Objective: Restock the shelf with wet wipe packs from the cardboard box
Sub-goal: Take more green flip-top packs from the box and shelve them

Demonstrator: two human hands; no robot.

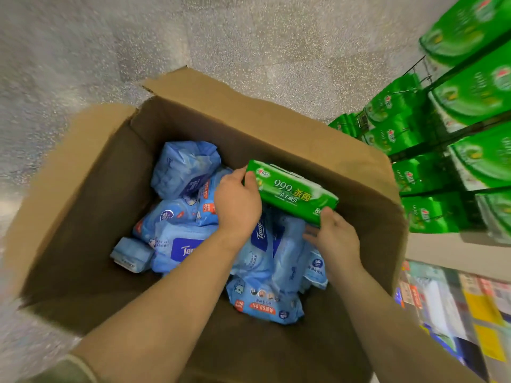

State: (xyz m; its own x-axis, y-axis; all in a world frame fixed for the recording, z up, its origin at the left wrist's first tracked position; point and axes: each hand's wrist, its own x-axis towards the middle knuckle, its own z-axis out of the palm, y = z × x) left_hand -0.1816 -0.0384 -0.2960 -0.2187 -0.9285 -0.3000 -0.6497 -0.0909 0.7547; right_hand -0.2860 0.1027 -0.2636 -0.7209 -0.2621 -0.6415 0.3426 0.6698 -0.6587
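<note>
Our left hand (237, 201) and right hand (336, 234) grip opposite ends of the green plastic wet wipe pack (294, 190), holding it level above the open brown cardboard box (83, 217), shelf-bound we reckon.

One open brown cardboard box (91, 217) holds one green plastic wet wipe pack (293, 190) and roughly eight blue plastic wipe packs (185, 168), the heap hiding any others. Two bare hands are in it. At least a dozen green packs (475, 89) fill the shelf, too blurred to count exactly.

Speckled grey floor (249, 37), carried open cardboard box (276, 128); shelf (453, 150) at right held green packs (475, 87).
</note>
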